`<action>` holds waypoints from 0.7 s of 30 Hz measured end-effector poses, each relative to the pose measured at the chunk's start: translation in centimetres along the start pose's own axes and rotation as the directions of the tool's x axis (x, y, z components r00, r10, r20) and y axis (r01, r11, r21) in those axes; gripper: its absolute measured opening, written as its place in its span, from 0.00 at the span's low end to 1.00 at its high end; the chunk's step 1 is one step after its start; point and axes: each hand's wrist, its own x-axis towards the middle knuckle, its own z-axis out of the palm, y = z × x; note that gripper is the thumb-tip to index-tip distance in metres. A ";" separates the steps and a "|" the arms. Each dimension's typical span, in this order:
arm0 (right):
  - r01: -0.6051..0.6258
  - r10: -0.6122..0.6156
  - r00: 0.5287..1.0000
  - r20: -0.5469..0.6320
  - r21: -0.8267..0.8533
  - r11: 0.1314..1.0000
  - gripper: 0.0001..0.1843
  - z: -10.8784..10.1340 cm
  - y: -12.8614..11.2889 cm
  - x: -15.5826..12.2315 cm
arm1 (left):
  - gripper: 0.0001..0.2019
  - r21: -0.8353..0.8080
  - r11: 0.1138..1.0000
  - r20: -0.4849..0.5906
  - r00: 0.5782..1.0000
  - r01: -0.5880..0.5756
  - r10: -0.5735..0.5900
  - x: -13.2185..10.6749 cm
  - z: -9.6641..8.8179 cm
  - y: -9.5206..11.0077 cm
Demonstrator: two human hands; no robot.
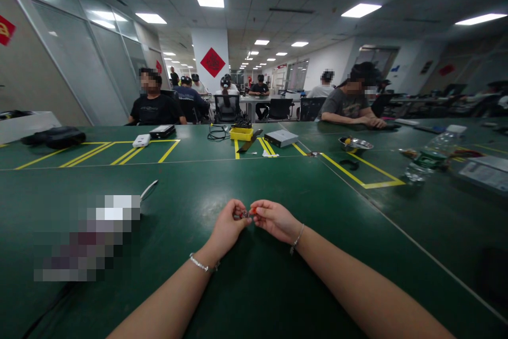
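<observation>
Over the green tabletop (317,275), both hands meet in the middle of the view, fingertips almost touching. My left hand (230,225) is closed in a pinch around a small red and metallic piece (245,214), mostly covered by the fingers. My right hand (275,220) pinches a small orange-red piece (254,211) between thumb and fingers, right beside the other piece. What kind of things these are is too small to tell. A bracelet circles each wrist.
To the left lies a blurred-out object (91,244) with a cable. Farther back are a yellow tray (241,134), a grey box (281,138), a metal bowl (356,144) and a white device (142,140). A plastic bottle (434,154) is at right. People sit across the table.
</observation>
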 end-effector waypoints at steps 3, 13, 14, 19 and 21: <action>-0.003 0.002 1.000 -0.011 -0.016 1.000 0.14 0.0 0.0 0.0 | 0.10 0.019 1.000 -0.007 1.000 -0.018 0.018 0.0 0.0 -0.1; -0.013 0.012 1.000 -0.016 -0.087 0.996 0.16 0.5 0.1 0.0 | 0.10 0.046 0.999 -0.015 1.000 -0.018 0.019 0.0 0.0 0.1; -0.012 0.010 1.000 -0.013 -0.097 0.995 0.16 0.5 0.1 0.0 | 0.10 0.048 0.999 -0.019 1.000 -0.015 0.016 0.0 0.0 0.2; -0.005 0.009 1.000 0.029 -0.119 0.993 0.12 0.3 0.1 0.0 | 0.10 -0.002 1.000 -0.019 1.000 0.012 -0.012 0.0 0.1 0.4; -0.003 0.007 0.999 0.036 -0.095 0.995 0.12 0.2 0.1 -0.1 | 0.11 -0.074 0.996 -0.016 0.999 0.039 -0.041 0.0 0.1 0.5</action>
